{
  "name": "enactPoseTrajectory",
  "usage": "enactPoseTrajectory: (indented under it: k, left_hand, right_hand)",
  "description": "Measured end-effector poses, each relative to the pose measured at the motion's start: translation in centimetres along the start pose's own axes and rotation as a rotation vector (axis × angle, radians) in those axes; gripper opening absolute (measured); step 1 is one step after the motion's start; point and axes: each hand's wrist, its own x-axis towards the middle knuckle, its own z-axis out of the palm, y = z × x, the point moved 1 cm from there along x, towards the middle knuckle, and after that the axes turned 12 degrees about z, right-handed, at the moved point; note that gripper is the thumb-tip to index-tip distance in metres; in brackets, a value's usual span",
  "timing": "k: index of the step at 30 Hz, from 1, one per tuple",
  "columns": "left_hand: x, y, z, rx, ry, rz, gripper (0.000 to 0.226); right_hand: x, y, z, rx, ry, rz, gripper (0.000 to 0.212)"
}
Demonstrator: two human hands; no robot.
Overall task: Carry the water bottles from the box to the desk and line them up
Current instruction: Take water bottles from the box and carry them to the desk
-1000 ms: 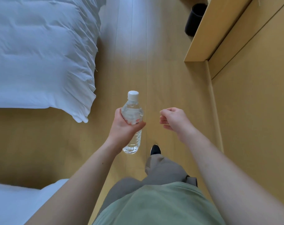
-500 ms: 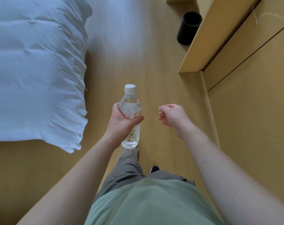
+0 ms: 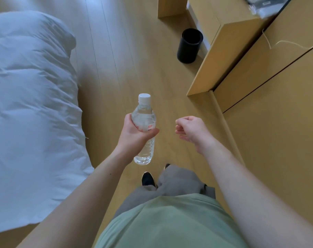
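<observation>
Left hand (image 3: 136,135) grips a water bottle (image 3: 144,128); right hand (image 3: 191,130) loosely curled, empty. The worktop (image 3: 223,51) at upper right has drawn nearer.

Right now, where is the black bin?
In the head view, the black bin stands on the wooden floor at upper right, against the desk's side panel, ahead and right of the bottle.

A: What's held?
B: The left hand (image 3: 134,135) grips a capped bottle (image 3: 144,129) upright above the floor (image 3: 116,59).
A: The other?
B: The right hand (image 3: 191,129) is loosely curled and holds nothing, beside it. A bed (image 3: 30,104) lies left, a bin (image 3: 188,45) ahead.
</observation>
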Motion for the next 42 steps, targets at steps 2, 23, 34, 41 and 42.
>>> enactPoseTrajectory:
  k: [2,23,34,41,42]
  left_hand:
    - [2.4,0.4,-0.4,0.001,-0.009,-0.007,0.066]
    - [34.4,9.3,5.7,0.032,-0.048,-0.066,0.063]
    - [47.6,13.5,5.9,0.059,-0.107,-0.014,0.065]
    - [58.9,16.4,4.3,0.071,-0.194,0.025,0.064]
    - [60.6,17.0,4.0,0.072,-0.204,0.030,0.064]
  right_hand:
    - [1.3,-2.1,0.4,0.005,0.006,0.000,0.013]
    - [20.8,-28.4,-4.1,0.089,0.022,0.031,0.009]
    - [27.6,-38.7,-4.3,0.110,0.066,-0.005,0.011]
    - [32.1,-47.8,-2.7,0.157,0.122,-0.002,0.015]
    - [32.6,-49.3,-2.3,0.161,0.127,-0.003,0.016]
